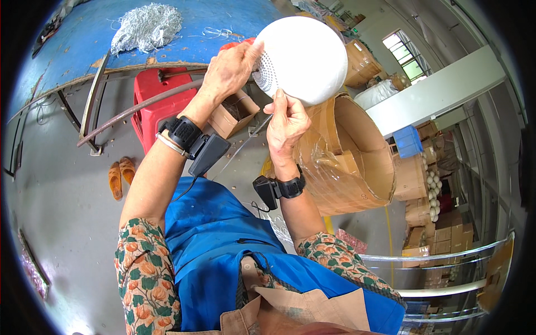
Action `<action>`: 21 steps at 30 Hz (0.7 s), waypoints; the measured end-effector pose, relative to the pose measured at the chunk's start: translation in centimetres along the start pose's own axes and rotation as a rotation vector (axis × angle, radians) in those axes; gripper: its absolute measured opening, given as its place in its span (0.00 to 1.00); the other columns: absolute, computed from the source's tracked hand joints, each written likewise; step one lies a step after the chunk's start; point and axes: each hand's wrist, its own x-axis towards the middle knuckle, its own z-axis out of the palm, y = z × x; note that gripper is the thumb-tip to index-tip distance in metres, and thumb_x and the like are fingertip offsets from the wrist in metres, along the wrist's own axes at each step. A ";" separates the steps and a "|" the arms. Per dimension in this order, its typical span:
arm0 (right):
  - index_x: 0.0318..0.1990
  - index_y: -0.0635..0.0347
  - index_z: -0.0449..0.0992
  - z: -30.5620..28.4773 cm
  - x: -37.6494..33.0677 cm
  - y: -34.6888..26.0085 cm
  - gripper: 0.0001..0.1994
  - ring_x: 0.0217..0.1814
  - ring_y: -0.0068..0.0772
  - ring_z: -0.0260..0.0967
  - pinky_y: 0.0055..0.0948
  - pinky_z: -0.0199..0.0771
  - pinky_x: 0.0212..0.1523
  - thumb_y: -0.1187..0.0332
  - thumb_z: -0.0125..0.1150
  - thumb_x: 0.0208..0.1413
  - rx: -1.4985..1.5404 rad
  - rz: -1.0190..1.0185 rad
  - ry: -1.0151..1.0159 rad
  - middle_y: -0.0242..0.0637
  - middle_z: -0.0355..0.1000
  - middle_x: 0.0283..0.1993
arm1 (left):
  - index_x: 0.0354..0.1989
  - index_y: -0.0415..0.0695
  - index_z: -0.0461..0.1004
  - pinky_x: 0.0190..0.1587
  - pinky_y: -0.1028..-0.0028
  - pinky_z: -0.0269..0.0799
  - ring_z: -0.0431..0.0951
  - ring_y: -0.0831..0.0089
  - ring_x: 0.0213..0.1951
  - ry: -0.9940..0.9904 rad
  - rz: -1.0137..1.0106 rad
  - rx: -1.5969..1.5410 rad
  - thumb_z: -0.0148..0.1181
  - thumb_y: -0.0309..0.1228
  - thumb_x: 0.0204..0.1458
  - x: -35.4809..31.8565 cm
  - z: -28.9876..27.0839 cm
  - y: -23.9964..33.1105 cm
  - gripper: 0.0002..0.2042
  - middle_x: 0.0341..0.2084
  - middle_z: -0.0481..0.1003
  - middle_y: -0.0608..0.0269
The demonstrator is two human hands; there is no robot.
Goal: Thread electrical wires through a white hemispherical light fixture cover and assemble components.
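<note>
A smooth white round housing [304, 58] with a perforated patch on its left side is held up in front of me. My left hand [233, 68] closes on its left edge, the fingers partly hidden behind it. At its lower edge, my right hand [287, 120] pinches with thumb and forefinger, touching the rim. A thin grey cord [245, 144] runs from those right fingers down toward my lap. The exact grip on the cord is partly covered by the fingers.
A blue-topped table [84, 39] at the far left bears a tangled heap of white cords [148, 28]. Beneath its edge stand a red plastic stool [159, 100] and a small carton [234, 114]. A large open cardboard box [357, 156] stands right of my hands. Orange slippers [115, 180] lie on the floor.
</note>
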 end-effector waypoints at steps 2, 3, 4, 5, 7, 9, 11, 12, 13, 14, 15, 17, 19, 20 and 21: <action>0.26 0.65 0.73 0.0 0.0 0.3 0.09 0.17 0.14 0.62 0.17 0.61 0.21 0.69 0.56 0.53 0.016 0.028 0.015 0.30 0.68 0.15 | 0.42 0.35 0.70 0.40 0.63 0.69 0.75 0.55 0.36 -0.069 -0.081 -0.084 0.51 0.60 0.44 -0.3 -0.2 0.2 0.34 0.26 0.75 0.47; 0.26 0.65 0.73 0.1 -0.1 0.3 0.09 0.17 0.14 0.62 0.17 0.61 0.21 0.69 0.56 0.53 0.016 0.027 0.014 0.30 0.68 0.15 | 0.42 0.35 0.69 0.40 0.63 0.69 0.76 0.55 0.37 -0.062 -0.015 0.020 0.52 0.61 0.43 -0.6 -0.1 0.0 0.35 0.27 0.75 0.46; 0.26 0.65 0.73 0.1 -0.1 0.2 0.09 0.17 0.14 0.62 0.16 0.62 0.20 0.69 0.56 0.53 0.010 0.034 0.012 0.30 0.68 0.15 | 0.42 0.35 0.69 0.41 0.63 0.69 0.76 0.55 0.37 -0.055 0.051 0.124 0.53 0.62 0.41 -0.7 -0.1 -0.1 0.36 0.28 0.75 0.46; 0.26 0.65 0.73 0.1 -0.1 0.1 0.09 0.18 0.14 0.62 0.16 0.62 0.20 0.69 0.56 0.53 0.003 0.041 0.009 0.30 0.68 0.15 | 0.42 0.35 0.69 0.41 0.63 0.69 0.76 0.55 0.37 -0.055 0.051 0.124 0.53 0.62 0.41 -0.7 0.0 0.1 0.36 0.28 0.75 0.46; 0.26 0.65 0.73 0.1 0.1 0.0 0.09 0.18 0.14 0.62 0.16 0.62 0.21 0.69 0.56 0.53 0.011 0.031 -0.009 0.30 0.68 0.16 | 0.42 0.35 0.69 0.42 0.63 0.69 0.76 0.54 0.37 -0.053 0.073 0.269 0.55 0.62 0.39 -0.8 0.2 0.4 0.37 0.29 0.75 0.45; 0.26 0.65 0.73 0.0 0.2 -0.4 0.09 0.18 0.14 0.62 0.15 0.62 0.21 0.69 0.56 0.53 0.019 0.019 -0.030 0.30 0.68 0.16 | 0.44 0.34 0.68 0.37 0.63 0.70 0.76 0.55 0.34 0.011 0.070 0.270 0.57 0.59 0.40 -0.8 0.5 -0.1 0.36 0.27 0.75 0.46; 0.27 0.66 0.73 -0.4 0.1 -1.2 0.08 0.18 0.14 0.63 0.14 0.62 0.21 0.69 0.56 0.54 0.063 0.036 -0.101 0.29 0.68 0.17 | 0.46 0.34 0.66 0.33 0.63 0.70 0.76 0.55 0.30 0.074 0.068 0.269 0.59 0.57 0.40 -0.6 0.5 -0.3 0.36 0.25 0.74 0.47; 0.27 0.66 0.73 -0.6 0.0 -1.3 0.08 0.18 0.14 0.63 0.14 0.62 0.21 0.69 0.56 0.54 0.062 0.034 -0.101 0.29 0.68 0.17 | 0.45 0.34 0.66 0.33 0.63 0.70 0.77 0.55 0.31 0.079 0.084 0.224 0.59 0.56 0.41 -0.4 0.3 -0.2 0.34 0.25 0.75 0.47; 0.26 0.67 0.73 -0.8 -0.1 -1.4 0.08 0.18 0.15 0.63 0.15 0.63 0.22 0.71 0.56 0.53 0.064 0.058 -0.102 0.30 0.68 0.17 | 0.44 0.35 0.66 0.34 0.64 0.71 0.77 0.55 0.31 0.084 0.099 0.178 0.59 0.55 0.42 -0.3 0.2 -0.1 0.33 0.25 0.75 0.47; 0.25 0.68 0.73 -0.9 -0.1 -1.5 0.08 0.18 0.16 0.64 0.16 0.64 0.22 0.72 0.56 0.53 0.066 0.082 -0.103 0.32 0.69 0.17 | 0.44 0.35 0.66 0.34 0.64 0.71 0.77 0.55 0.31 0.085 0.100 0.176 0.59 0.55 0.42 -0.3 0.2 0.0 0.33 0.25 0.75 0.47; 0.25 0.68 0.73 -1.0 -0.1 -1.5 0.08 0.18 0.16 0.64 0.16 0.64 0.22 0.72 0.56 0.53 0.064 0.080 -0.104 0.32 0.69 0.17 | 0.43 0.36 0.67 0.34 0.63 0.71 0.77 0.54 0.31 0.083 0.113 0.199 0.58 0.55 0.43 -0.4 0.3 0.0 0.31 0.26 0.75 0.46; 0.25 0.68 0.73 -1.1 -0.3 -1.1 0.08 0.18 0.17 0.64 0.16 0.64 0.22 0.72 0.56 0.53 0.050 0.061 -0.090 0.32 0.69 0.18 | 0.42 0.36 0.68 0.34 0.63 0.70 0.77 0.54 0.32 0.083 0.124 0.222 0.58 0.54 0.44 -0.4 0.4 0.0 0.30 0.26 0.75 0.46; 0.25 0.68 0.72 -0.8 -0.4 -0.8 0.08 0.18 0.17 0.64 0.16 0.63 0.22 0.72 0.56 0.53 0.047 0.051 -0.076 0.32 0.69 0.17 | 0.42 0.37 0.68 0.34 0.63 0.70 0.77 0.54 0.32 0.095 0.131 0.221 0.57 0.54 0.44 -0.5 0.6 0.0 0.29 0.25 0.75 0.46; 0.25 0.67 0.72 -0.7 -0.5 -0.6 0.08 0.18 0.17 0.64 0.16 0.63 0.22 0.72 0.56 0.53 0.044 0.040 -0.059 0.32 0.69 0.17 | 0.42 0.37 0.68 0.34 0.63 0.70 0.77 0.54 0.32 0.096 0.130 0.220 0.57 0.54 0.44 -0.5 0.6 -0.2 0.29 0.25 0.75 0.46; 0.25 0.67 0.72 -0.6 -0.5 -0.3 0.08 0.18 0.17 0.64 0.16 0.63 0.22 0.72 0.56 0.53 0.044 0.040 -0.061 0.32 0.69 0.17 | 0.42 0.38 0.68 0.37 0.63 0.69 0.77 0.55 0.33 0.087 0.112 0.219 0.56 0.57 0.42 -0.4 0.6 -0.3 0.32 0.26 0.75 0.47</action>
